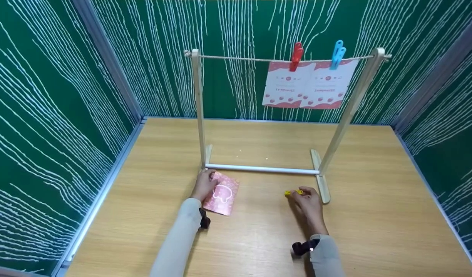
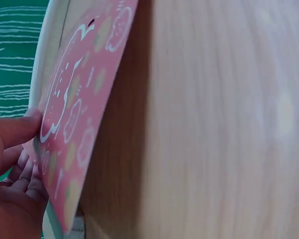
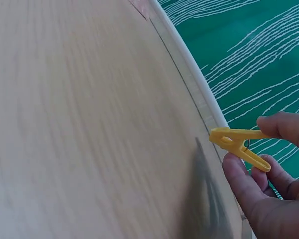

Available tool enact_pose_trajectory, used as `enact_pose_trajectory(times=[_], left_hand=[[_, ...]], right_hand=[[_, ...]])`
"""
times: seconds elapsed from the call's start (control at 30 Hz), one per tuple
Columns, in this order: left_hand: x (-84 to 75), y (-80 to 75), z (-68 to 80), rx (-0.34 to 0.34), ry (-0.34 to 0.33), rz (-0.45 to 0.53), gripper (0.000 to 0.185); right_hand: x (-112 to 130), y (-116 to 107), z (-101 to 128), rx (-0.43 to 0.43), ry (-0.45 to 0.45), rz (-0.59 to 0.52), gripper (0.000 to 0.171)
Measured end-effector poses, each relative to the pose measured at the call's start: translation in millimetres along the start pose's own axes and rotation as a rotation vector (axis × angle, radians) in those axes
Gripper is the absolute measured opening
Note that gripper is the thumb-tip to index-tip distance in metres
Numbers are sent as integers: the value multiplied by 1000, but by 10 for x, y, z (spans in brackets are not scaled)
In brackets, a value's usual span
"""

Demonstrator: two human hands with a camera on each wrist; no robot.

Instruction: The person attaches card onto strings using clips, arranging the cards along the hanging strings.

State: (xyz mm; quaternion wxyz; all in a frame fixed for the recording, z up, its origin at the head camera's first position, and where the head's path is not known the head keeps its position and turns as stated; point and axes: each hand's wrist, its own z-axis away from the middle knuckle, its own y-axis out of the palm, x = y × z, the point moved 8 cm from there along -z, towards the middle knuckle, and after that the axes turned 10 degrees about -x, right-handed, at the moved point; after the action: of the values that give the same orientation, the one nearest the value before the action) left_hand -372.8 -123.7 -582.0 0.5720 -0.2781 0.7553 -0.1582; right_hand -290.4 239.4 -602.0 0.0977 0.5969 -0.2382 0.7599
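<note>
A pink card (image 1: 222,197) with a white cartoon shape lies tilted on the wooden table (image 1: 259,238); my left hand (image 1: 203,185) pinches its far left edge, thumb on top and fingers beneath, as the left wrist view shows on the pink card (image 2: 74,114). My right hand (image 1: 308,200) pinches a small yellow clothespin (image 1: 293,192), seen close in the right wrist view as the yellow clothespin (image 3: 239,145) held just above the tabletop. Behind both hands stands a wooden drying rack (image 1: 199,111) with a string, where a red peg (image 1: 296,56) and a blue peg (image 1: 338,54) hold two pink-and-white cards (image 1: 309,84).
Green walls with white lines (image 1: 47,96) close in the table on the left, back and right. The rack's white bottom bar (image 1: 263,169) and its wooden feet (image 1: 321,181) lie just beyond the hands. Bare tabletop stretches in front and to the right.
</note>
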Motion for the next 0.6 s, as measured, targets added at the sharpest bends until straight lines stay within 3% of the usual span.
enact_pose_trajectory(times=[0.07,0.23,0.37,0.47,0.53,0.6], left_hand=[[-11,-3,5,-16,16,37,29],[92,33,-30,-27,-18,162,24],[619,299,-214,-116,73,206,19],[810,390,-302,-144,62,231,19],[575,255,-256,-133,-34,235,20],[245,67,-180,-125,-114,259,21]], right_hand=[[27,6,-4,11,-2,-11,48],[111,40,-10,49,-21,1,50],[209,54,-18,46,-75,23,50],[297,65,-26,25,-122,25,46],[345,91,-28,28,-126,9,44],[394,124,-28,36,-121,4,43]])
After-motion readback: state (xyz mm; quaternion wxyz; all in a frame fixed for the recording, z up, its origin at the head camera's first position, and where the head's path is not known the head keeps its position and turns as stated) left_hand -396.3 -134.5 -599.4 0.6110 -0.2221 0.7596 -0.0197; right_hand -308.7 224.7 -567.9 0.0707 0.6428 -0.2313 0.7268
